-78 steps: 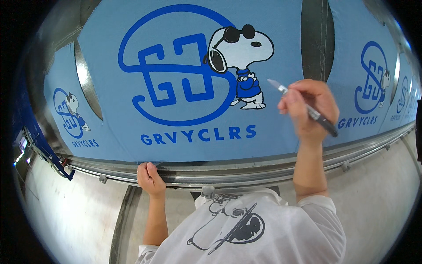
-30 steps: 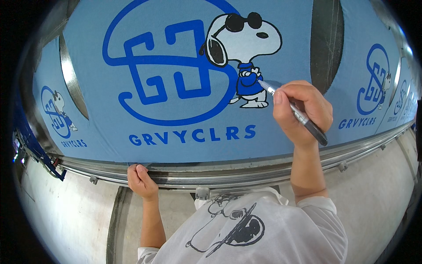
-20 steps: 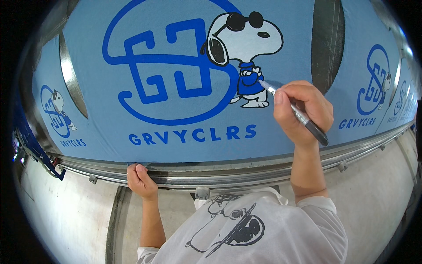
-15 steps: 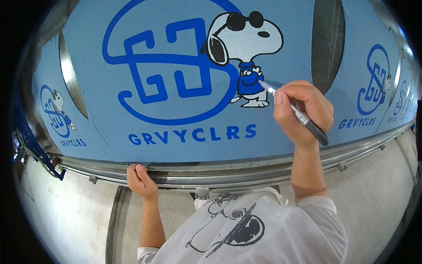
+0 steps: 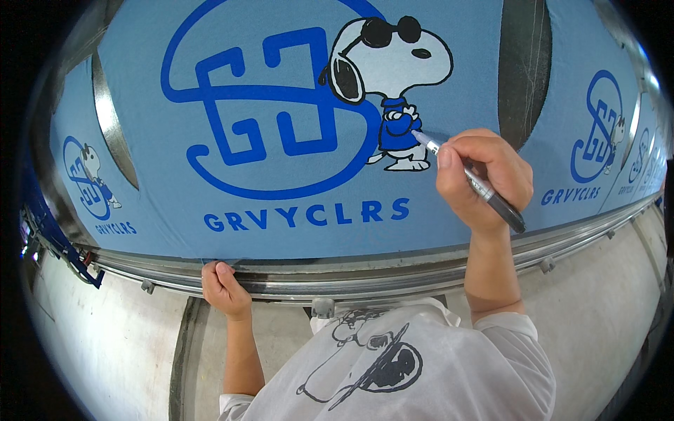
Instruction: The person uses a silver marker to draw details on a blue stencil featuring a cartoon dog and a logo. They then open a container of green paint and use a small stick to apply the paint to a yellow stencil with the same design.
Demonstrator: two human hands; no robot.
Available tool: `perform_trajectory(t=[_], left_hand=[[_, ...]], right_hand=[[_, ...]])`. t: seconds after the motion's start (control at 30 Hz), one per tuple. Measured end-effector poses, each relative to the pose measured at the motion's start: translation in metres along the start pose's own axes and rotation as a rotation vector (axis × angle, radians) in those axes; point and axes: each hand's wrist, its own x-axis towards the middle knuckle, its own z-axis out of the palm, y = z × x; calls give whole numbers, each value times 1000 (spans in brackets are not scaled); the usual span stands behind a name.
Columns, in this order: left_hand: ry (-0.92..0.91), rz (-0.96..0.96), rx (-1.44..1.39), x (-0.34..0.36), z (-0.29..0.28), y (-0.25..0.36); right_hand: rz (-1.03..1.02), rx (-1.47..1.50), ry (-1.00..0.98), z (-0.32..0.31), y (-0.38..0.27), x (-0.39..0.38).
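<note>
A light blue cloth panel (image 5: 435,210) lies stretched over the long table. It bears a large dark blue looped emblem, lettering beneath it, and a white cartoon dog (image 5: 400,67) in dark sunglasses and a blue top. My right hand (image 5: 491,175) grips a grey and black marker pen (image 5: 483,188) with its pale tip pointing up and left. That tip meets, or nearly meets, the right edge of the dog's blue top. Down at the panel's near edge, my left hand (image 5: 226,289) is closed in a pinch by the metal rail; whatever lies between its fingers is too small to make out.
A metal rail (image 5: 393,281) with small grey brackets runs along the table's near side. Dark gaps, one of them an oval gap (image 5: 523,70), separate this panel from similar printed blue pieces on both sides. Blue machinery (image 5: 60,235) stands far left, above a pale floor (image 5: 119,330).
</note>
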Motion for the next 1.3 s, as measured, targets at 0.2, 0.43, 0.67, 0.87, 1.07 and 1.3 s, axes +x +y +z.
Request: perform_trajectory(t=[0.2,0.43,0.67,0.87,1.07,1.3], left_hand=[[8,-6,1,-2,-1,-2],[-3,-12,-7,-1,-1,0],[5,-30,8,-3,-1,3],[3,-24,7,-3,-1,1],[-3,-18,-16,-1,-4,-3],[-100,39,-184,-3,-12,-8]], right_hand=[[-10,14,-6,2,0,1],[-2,3,-7,2,-1,0],[287,223,89,-8,4,-9],[427,822,163,-14,9,-1],[442,556,127,-4,-9,-2],[347,419,250,27,-44,-14]])
